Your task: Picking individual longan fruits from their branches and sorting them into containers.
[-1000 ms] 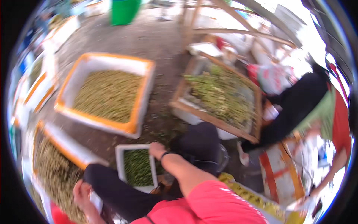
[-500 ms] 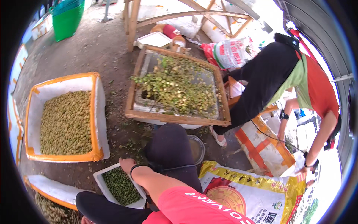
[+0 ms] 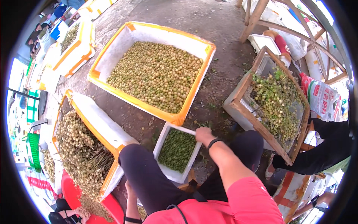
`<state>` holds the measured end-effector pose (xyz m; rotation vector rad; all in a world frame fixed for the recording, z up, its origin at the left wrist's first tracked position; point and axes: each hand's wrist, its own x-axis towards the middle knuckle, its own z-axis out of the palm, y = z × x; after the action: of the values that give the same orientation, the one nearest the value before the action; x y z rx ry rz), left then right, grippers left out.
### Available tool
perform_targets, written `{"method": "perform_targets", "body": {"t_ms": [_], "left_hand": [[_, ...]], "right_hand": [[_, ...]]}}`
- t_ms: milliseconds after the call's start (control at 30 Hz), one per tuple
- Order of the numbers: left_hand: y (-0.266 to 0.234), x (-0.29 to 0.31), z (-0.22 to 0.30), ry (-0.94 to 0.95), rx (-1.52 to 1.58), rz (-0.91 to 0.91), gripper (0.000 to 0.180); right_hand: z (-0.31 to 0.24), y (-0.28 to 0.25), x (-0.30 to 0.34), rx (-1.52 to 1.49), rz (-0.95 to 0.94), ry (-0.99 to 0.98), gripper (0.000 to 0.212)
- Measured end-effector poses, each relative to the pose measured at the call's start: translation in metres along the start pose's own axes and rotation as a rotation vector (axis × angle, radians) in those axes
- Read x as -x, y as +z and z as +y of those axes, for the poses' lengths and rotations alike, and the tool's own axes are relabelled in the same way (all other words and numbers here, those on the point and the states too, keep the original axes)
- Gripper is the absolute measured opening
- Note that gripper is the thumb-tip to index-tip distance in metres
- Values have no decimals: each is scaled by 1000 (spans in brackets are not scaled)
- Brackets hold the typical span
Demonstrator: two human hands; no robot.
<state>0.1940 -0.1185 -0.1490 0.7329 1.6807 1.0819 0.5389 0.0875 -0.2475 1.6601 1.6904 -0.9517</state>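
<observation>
My right hand point(image 3: 204, 136) is closed over the far right corner of a small white foam box point(image 3: 169, 174). Small round green fruits point(image 3: 177, 151) fill much of that box, which sits between my knees. My left hand point(image 3: 130, 191) hangs low, outside my left leg and near the corner of a foam box point(image 3: 106, 125) heaped with stemmed, tan round fruits point(image 3: 80, 145); its fingers are mostly hidden. Just beyond the small box stands a large white foam box point(image 3: 130, 95) edged with orange tape, holding many yellow-green round fruits point(image 3: 156, 74).
To the right, a wood-framed mesh sieve point(image 3: 242, 110) carries leafy fruit sprigs point(image 3: 276, 102). A person's dark-clad leg point(image 3: 322, 145) is beside it, near a printed sack point(image 3: 322, 99). A red basin point(image 3: 112, 205) lies at lower left; more foam boxes point(image 3: 74, 56) stand far left.
My view has swung left, bringing the stemmed-fruit box and red basin into sight. My right hand stays on the small box's rim. More of my left hand and wrist shows.
</observation>
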Motion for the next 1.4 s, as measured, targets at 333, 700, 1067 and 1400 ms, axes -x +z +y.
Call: {"method": "perform_targets", "body": {"t_ms": [333, 700, 1067, 1400], "left_hand": [[12, -16, -4, -38, 52, 10, 14], [-12, -49, -36, 318, 109, 323, 11], [15, -101, 88, 311, -389, -155, 37], [91, -221, -14, -91, -864, -1020, 71]], "right_hand": [[0, 3, 21, -13, -31, 23, 25], [11, 12, 66, -16, 17, -60, 29], [-7, 24, 64, -56, 179, -182, 25], [-35, 13, 37, 67, 168, -151, 25]]}}
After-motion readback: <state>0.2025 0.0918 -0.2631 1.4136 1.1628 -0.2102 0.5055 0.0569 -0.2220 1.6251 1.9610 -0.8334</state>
